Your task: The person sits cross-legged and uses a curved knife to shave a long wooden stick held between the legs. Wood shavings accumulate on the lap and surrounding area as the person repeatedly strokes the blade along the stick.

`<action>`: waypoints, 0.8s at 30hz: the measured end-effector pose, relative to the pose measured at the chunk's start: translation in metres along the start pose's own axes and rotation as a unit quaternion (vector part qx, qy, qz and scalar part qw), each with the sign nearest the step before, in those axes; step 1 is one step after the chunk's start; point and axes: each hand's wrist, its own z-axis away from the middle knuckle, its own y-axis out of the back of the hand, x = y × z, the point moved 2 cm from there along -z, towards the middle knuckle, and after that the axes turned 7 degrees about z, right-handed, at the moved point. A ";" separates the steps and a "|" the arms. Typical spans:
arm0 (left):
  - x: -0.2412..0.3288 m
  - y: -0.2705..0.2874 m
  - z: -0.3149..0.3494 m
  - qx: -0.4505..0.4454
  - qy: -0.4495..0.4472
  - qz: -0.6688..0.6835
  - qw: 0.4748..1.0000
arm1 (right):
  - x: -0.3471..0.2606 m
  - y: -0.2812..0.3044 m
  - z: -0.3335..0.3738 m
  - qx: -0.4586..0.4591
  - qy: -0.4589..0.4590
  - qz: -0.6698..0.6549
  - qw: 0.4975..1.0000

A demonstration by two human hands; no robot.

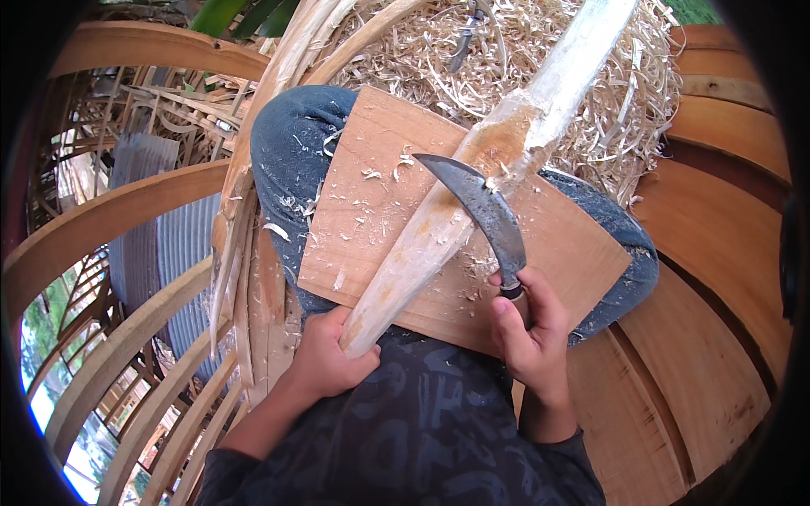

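Nearest is the person's dark patterned shirt (pixel 405 438). Just beyond it, the left hand (pixel 331 358) is closed around the near end of a pale pole (pixel 418 249). The pole's long axis runs from lower left to upper right, away from the person, its far end reaching the top edge of the view; a rough orange-brown patch marks its middle. The right hand (pixel 536 333) is clamped on the handle of a curved knife (pixel 498 219). The blade crosses over the pole, tip toward the upper left, hollow side toward the person; whether it touches the wood cannot be told.

The pole lies across a board (pixel 354 202) scattered with chips, set over the jeans (pixel 291 152). Slats (pixel 717 228) flank the right side, and more wooden bars (pixel 118 363) the left. Farther out, a second knife (pixel 462 49) lies on heaped shavings (pixel 624 135); corrugated sheets (pixel 181 270) show beyond the left-hand bars.
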 end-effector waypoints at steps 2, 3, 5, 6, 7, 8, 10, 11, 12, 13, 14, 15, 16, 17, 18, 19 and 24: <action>-0.003 0.000 0.001 0.003 0.013 -0.005 1.000 | 0.000 -0.003 -0.001 0.025 0.059 0.088 0.994; -0.003 -0.001 0.000 0.010 -0.006 -0.006 1.000 | 0.000 -0.004 -0.001 0.034 0.087 0.122 0.988; -0.002 0.000 -0.001 0.028 -0.045 -0.012 0.999 | 0.002 -0.007 -0.001 0.082 0.150 0.230 0.958; -0.002 0.000 -0.002 0.026 -0.042 -0.013 0.999 | 0.002 -0.008 -0.001 0.106 0.181 0.282 0.936; -0.001 0.001 -0.001 0.024 -0.040 -0.013 0.999 | 0.002 -0.007 -0.004 0.102 0.179 0.254 0.945; -0.001 0.002 -0.001 0.022 -0.038 -0.013 0.999 | 0.001 -0.004 -0.009 0.098 0.177 0.225 0.953; 0.001 0.001 -0.001 0.019 -0.034 -0.017 0.999 | 0.002 -0.001 -0.006 0.045 0.059 0.077 0.994; 0.002 0.001 -0.002 0.017 -0.032 -0.019 0.999 | -0.001 -0.004 -0.006 -0.020 0.081 0.074 0.994; 0.003 0.002 -0.001 0.011 -0.023 -0.026 0.999 | -0.004 -0.007 -0.008 -0.086 0.102 0.070 0.989; 0.002 0.002 0.000 0.005 -0.013 -0.030 0.999 | -0.007 -0.009 -0.008 -0.152 0.122 0.069 0.979; 0.001 0.002 0.000 -0.002 -0.003 -0.033 0.999 | -0.010 -0.008 -0.009 -0.293 0.044 0.072 0.953; 0.000 0.001 0.000 0.000 -0.003 -0.025 1.000 | -0.014 -0.002 -0.008 -0.207 0.002 0.008 0.978; -0.002 0.002 0.002 0.003 0.001 -0.017 1.000 | -0.016 0.002 -0.005 -0.120 -0.042 -0.059 0.990; -0.003 0.002 0.004 0.006 0.005 -0.010 1.000 | -0.015 0.006 -0.003 -0.032 -0.086 -0.124 0.988; -0.003 0.001 0.004 0.006 0.005 -0.003 1.000 | -0.013 0.014 -0.004 -0.054 -0.116 -0.166 0.978; 0.000 -0.001 0.001 0.004 0.002 0.001 1.000 | -0.009 0.010 -0.002 -0.032 -0.090 -0.135 0.986; -0.001 0.000 0.000 0.002 0.001 -0.003 1.000 | 0.001 -0.005 -0.001 0.034 0.041 0.062 0.997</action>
